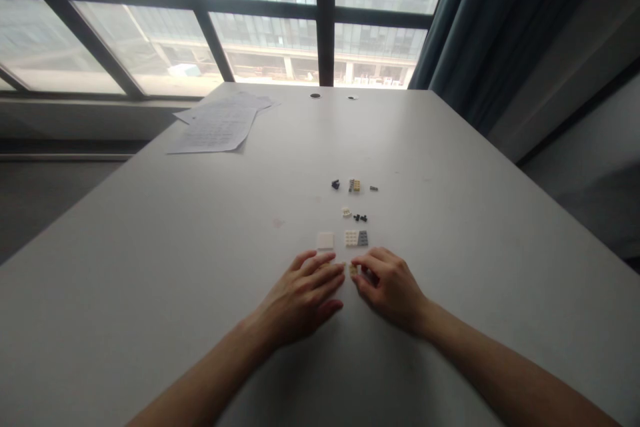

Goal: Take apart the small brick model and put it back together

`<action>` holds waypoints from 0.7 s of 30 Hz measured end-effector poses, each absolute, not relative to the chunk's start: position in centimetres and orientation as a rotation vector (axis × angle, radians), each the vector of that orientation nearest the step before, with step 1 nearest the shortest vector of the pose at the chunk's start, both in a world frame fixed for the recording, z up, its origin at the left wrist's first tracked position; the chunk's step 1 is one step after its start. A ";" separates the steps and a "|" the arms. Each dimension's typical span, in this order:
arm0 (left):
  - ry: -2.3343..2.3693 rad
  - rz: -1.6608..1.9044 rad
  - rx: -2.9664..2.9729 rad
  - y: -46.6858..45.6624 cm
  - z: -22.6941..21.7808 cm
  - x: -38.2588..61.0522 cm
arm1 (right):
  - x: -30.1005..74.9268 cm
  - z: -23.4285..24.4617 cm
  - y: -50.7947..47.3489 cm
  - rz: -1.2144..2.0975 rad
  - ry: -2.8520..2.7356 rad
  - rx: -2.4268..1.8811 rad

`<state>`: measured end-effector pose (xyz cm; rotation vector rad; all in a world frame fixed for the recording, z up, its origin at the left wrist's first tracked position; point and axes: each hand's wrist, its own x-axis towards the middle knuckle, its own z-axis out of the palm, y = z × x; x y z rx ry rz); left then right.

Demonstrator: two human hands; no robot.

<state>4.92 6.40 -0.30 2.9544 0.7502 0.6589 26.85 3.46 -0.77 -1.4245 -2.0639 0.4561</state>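
Midway between the side edges of the counter point(465, 213), the right hand point(395, 285) pinches a small tan brick point(353, 269) beside the left hand point(306, 295), whose grip cannot be told and whose careless sweep could knock the nearby white tile point(326, 240) askew.

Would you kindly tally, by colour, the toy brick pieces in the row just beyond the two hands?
White: 2 (smooth square, white studded plate)
Grey: 1 (grey studded plate)
Total: 3
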 end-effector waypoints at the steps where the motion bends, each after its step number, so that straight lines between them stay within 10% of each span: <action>1: 0.753 0.658 2.956 6.4 -0.4 4.9 | 26.8 -0.8 3.5 0.452 -2.078 -1.425; 21: 0.718 0.543 2.940 6.5 -0.3 4.7 | 26.2 -0.5 3.9 0.430 -2.125 -1.449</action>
